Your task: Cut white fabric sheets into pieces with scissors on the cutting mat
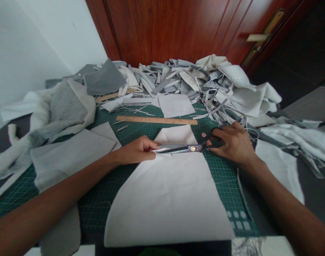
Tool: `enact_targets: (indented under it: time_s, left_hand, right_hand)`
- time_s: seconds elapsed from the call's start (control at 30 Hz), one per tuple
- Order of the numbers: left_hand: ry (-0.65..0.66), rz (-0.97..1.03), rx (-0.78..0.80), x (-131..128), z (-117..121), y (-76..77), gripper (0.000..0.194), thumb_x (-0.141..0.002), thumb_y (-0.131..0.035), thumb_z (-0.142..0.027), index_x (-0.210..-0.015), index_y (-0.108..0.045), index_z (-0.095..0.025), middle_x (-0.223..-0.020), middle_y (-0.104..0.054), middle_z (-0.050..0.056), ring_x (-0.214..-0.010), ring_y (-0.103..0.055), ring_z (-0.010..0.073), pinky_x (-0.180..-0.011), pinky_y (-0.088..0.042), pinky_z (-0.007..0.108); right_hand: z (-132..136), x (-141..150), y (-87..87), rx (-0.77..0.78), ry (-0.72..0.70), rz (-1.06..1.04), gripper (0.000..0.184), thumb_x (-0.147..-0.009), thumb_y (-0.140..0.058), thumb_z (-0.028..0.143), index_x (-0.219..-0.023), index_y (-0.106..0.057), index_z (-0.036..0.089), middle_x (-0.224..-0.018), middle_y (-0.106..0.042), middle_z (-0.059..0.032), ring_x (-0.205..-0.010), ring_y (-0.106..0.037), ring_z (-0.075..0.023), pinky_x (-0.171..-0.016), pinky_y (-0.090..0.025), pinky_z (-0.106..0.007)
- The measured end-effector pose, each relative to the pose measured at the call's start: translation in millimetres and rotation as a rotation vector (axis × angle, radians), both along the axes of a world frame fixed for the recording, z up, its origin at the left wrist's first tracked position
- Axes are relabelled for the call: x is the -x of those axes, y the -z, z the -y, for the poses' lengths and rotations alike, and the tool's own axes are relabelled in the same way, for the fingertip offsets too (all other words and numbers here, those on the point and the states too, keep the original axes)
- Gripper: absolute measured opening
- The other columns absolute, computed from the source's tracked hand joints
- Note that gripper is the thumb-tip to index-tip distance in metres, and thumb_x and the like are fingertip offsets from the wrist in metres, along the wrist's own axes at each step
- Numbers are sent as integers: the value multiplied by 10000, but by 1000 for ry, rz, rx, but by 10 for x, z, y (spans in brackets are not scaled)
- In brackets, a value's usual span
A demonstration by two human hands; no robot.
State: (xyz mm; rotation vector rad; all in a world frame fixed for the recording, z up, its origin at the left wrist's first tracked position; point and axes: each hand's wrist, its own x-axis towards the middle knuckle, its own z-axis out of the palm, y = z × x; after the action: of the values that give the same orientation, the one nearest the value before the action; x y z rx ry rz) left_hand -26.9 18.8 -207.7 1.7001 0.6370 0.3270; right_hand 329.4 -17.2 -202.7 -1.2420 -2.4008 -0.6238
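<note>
A large white piece of fabric [167, 199] lies on a green cutting mat [98, 206]. My right hand [233, 144] grips the black handles of a pair of scissors [189, 148], whose blades point left across the fabric's upper part. My left hand [138, 150] is closed in a pinch on the fabric's edge right at the blade tips. A smaller white piece [177, 135] lies just beyond the blades.
A wooden ruler [156, 120] lies across the mat behind the scissors. A big heap of grey and white fabric scraps [205, 81] fills the back, with grey pieces [71, 149] stacked at left. A second ruler [109, 96] pokes out at back left. A red-brown door [178, 28] stands behind.
</note>
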Motion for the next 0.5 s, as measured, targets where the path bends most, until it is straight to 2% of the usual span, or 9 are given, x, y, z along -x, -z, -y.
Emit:
enact_targets:
  time_s: [0.17,0.33,0.4,0.5]
  left_hand:
    - [33,5,-27,0,3,-18,187,-805,-603,-202,-858,-747,-94,-832,-678,42,-617,-535,109,-514,-353,184]
    - [71,32,-114,-22,7,-47,182,-811,-599,-201,-647,-601,-124,-679,-497,-3,-608,-468,113,-544,-317,223]
    - [71,28,-130,-30,11,-55,196,-812,-590,-192,-627,-565,-132,-664,-450,-14,-602,-445,109,-545,-297,231]
    - [77,4,-133,-30,19,-64,167,-813,-590,-199,-663,-589,-126,-669,-446,-18,-597,-440,107,-538,-296,229]
  right_hand:
    - [-8,-16,13,22,-8,-6,240,-914,-587,370,-759,-648,198,-608,-612,-11,-557,-532,-185,-729,-354,-355]
    - [-5,-11,27,81,-36,-11,229,-916,-580,367,-815,-686,192,-638,-639,-23,-578,-546,-192,-746,-352,-359]
    - [-4,-6,38,89,-38,-11,231,-918,-577,371,-836,-695,190,-643,-644,-26,-583,-549,-194,-752,-348,-361]
    - [-5,-2,53,98,-30,-12,245,-924,-566,384,-853,-700,192,-642,-647,-26,-582,-545,-194,-764,-349,-364]
